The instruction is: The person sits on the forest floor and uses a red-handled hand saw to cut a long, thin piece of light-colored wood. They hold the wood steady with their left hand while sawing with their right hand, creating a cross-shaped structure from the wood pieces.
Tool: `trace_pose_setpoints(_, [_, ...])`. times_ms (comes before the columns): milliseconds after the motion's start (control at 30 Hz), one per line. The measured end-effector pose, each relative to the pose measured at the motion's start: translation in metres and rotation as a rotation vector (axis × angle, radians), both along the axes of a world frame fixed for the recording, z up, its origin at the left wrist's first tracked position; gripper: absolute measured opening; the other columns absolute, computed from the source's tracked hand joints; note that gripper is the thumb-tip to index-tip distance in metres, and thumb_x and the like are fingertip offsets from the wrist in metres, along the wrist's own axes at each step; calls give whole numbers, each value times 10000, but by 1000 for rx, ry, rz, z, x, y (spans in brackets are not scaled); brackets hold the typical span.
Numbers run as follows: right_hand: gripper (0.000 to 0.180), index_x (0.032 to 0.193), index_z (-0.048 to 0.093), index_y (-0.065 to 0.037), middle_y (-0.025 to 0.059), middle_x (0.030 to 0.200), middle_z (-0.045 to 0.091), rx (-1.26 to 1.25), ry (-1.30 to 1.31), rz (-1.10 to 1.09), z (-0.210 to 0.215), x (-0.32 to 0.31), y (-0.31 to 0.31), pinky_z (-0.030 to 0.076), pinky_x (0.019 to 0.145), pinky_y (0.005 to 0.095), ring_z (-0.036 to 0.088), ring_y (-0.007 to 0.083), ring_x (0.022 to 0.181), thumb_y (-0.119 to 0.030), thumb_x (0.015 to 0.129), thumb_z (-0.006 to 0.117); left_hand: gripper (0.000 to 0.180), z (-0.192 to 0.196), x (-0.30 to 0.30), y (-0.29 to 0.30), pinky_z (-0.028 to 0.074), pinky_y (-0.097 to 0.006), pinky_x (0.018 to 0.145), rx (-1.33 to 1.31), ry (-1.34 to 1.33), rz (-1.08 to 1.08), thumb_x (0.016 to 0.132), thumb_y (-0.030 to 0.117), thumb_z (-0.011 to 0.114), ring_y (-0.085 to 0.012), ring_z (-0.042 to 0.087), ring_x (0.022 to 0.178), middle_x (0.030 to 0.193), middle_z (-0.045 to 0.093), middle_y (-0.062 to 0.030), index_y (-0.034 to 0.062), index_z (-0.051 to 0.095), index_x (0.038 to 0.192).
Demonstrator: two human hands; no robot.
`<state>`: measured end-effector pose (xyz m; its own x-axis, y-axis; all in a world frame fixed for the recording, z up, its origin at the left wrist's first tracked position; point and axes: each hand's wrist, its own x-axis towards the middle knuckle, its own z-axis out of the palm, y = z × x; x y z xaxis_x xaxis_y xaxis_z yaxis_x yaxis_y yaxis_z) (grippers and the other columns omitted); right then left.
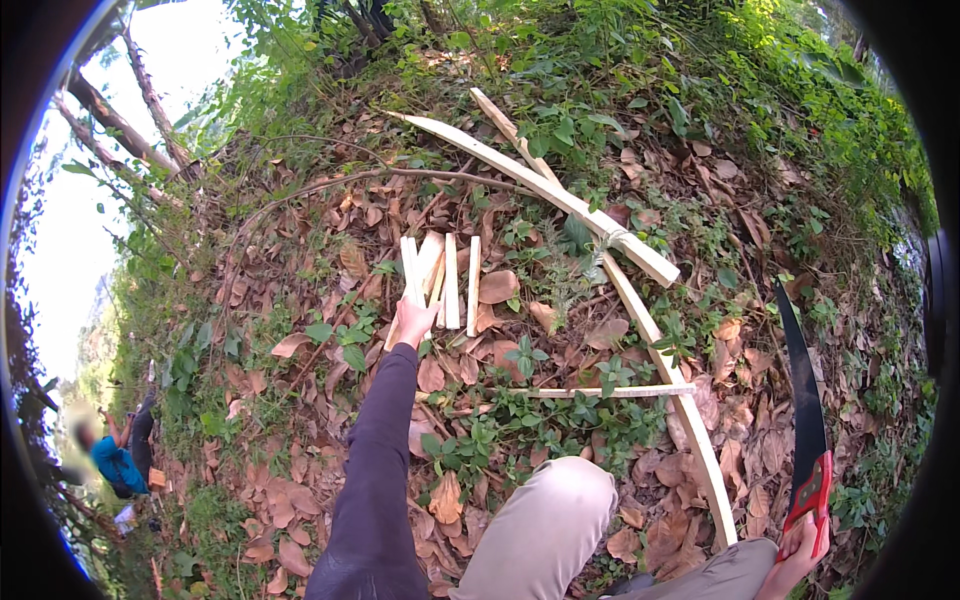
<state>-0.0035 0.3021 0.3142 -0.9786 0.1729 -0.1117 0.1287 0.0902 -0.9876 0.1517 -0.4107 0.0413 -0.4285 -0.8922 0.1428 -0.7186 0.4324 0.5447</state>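
My left hand (415, 318) reaches forward to a group of short pale wooden sticks (452, 282) on the leaf litter. Its fingers are closed round one of them, a short wooden stick (408, 262) that pokes out above the hand. Another short stick (473, 285) lies just right of the group. At the lower right, my right hand (800, 545) grips the red handle of a hand saw (806, 400). The saw's dark blade points away from me, with its tip up the slope.
Long pale wooden strips (520, 168) cross on the ground ahead. Another curved strip (690, 420) runs down toward my knee (545, 525), with a thin strip (600, 391) across it. A bent brown branch (330, 183) arches on the left. Far left, a person in blue (118, 465) is visible.
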Motion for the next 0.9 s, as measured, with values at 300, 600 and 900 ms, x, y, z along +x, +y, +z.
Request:
trace_pose_setpoints(300, [67,921,636,-1,-51,653,447,33,48,-2,5,8,19,260,502,237,359,49,557,-65,939,633,661,-19,-7,-8,513,-451,925,189,-202,45,728,375,843,-395,660,1076,1101,686,-278,-84,616,1147])
trace_pose_setpoints(600, [35,947,642,-20,-73,658,430,7,22,-45,2,4,13,261,507,234,363,39,568,-51,942,627,477,-32,4,-9,537,-408,860,201,-100,-68,733,208,854,-314,716,936,986,736,-191,-49,673,1091])
trace_pose_setpoints(900, [94,973,661,2,-36,714,543,-12,14,34,-8,9,31,363,561,234,465,66,627,-87,947,641,272,-4,11,-24,558,-325,628,542,317,-106,778,7,719,-203,675,715,853,696,-120,-61,644,1031])
